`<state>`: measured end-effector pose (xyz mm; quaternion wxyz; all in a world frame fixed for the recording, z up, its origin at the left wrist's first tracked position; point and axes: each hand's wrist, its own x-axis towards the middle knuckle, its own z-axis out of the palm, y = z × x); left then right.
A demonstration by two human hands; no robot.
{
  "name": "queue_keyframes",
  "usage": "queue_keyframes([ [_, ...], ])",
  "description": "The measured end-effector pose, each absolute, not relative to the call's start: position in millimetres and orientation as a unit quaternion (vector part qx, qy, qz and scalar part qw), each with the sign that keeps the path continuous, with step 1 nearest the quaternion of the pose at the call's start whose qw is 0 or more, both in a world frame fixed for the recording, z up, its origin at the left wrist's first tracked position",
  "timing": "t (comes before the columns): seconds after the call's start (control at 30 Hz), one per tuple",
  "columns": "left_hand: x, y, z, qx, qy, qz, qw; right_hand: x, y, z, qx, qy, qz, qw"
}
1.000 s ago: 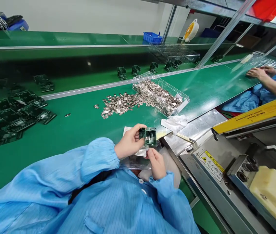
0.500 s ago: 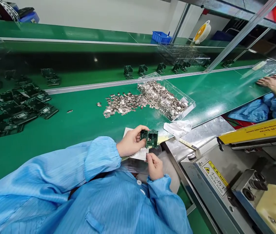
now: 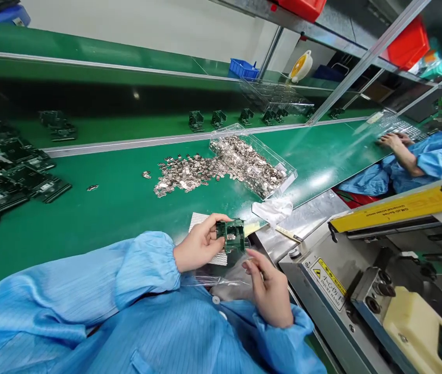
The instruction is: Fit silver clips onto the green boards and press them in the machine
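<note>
At lower centre, the left hand [image 3: 199, 244] pinches one green circuit board [image 3: 235, 240] between thumb and fingers; below it the right hand [image 3: 271, 293] has its fingers curled, thumb and forefinger nearly meeting (whether on anything, I cannot tell). Mid-frame, one clear tray [image 3: 288, 182] of uncounted metal pieces [image 3: 250, 161] rests on a green bench [image 3: 107, 223]. Upper centre shows one blue bin [image 3: 243, 68] before a pale wall [image 3: 146, 31].
</note>
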<state>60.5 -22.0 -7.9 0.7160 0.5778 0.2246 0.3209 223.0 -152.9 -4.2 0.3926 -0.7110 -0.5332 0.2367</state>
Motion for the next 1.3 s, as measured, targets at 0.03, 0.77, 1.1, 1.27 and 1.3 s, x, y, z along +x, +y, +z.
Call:
queue_keyframes([
  [0.03, 60.3, -23.7, -8.8, 0.583, 0.22, 0.319, 0.714, 222.2, -153.8, 2.1, -0.708, -0.515, 0.239, 0.421],
  [0.77, 56.4, -38.1, -8.0, 0.648, 0.188, 0.321, 0.664, 163.0, -116.3, 1.0, -0.698, -0.501, -0.008, 0.511],
  [1.1, 52.8, -45.5, 4.4, 0.744, 0.265, 0.337, 0.513, 153.2, -111.2, -8.8, -0.705, -0.426, 0.047, 0.565],
  [1.27, 51.7, -47.3, 2.2, 0.722, 0.246, 0.343, 0.548, 151.7, -112.8, -6.6, -0.693, -0.381, 0.103, 0.604],
  [1.3, 51.9, -47.6, 0.7, 0.712, 0.231, 0.349, 0.563, 151.9, -113.0, -6.8, -0.678, -0.369, 0.118, 0.624],
])
